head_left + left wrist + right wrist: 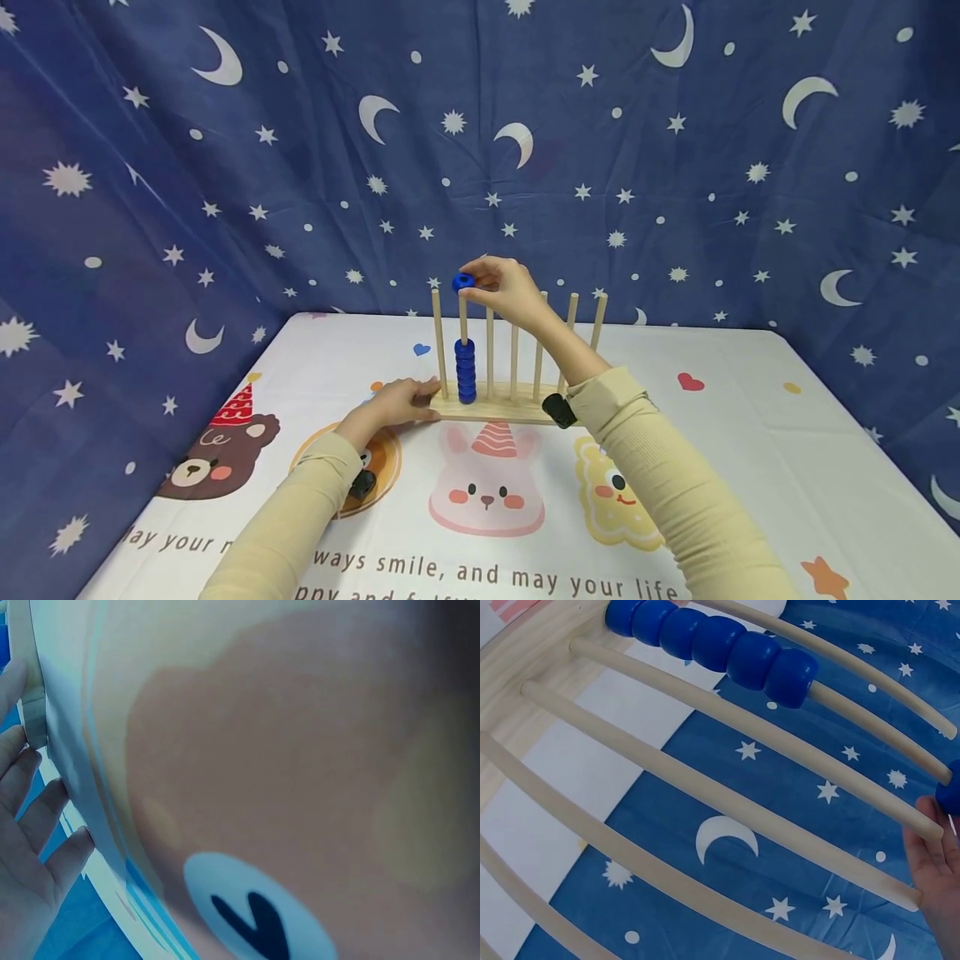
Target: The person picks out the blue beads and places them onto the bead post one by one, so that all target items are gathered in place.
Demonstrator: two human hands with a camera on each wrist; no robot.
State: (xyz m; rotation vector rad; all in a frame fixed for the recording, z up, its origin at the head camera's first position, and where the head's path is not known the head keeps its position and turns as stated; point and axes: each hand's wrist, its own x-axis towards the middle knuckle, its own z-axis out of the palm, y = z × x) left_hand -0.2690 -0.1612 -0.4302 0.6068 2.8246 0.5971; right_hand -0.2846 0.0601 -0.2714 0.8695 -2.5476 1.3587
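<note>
Above the top of the second peg from the left, my right hand (510,292) pinches a blue bead (463,282) between thumb and fingertips. In the right wrist view that bead (950,791) sits right at the peg's tip. Several more blue beads (466,372) are stacked at the foot of the same peg. My left hand (401,402) grips the left end of the wooden base (495,408), thumb at the front and fingers farther back. Part of the base's end (34,712) shows among the fingertips in the left wrist view.
Several other wooden pegs (439,346) rise bare from the base, some partly behind the right hand and forearm. A white printed tablecloth (720,417) covers the table. Behind it hangs a blue curtain (480,150) with moons and stars.
</note>
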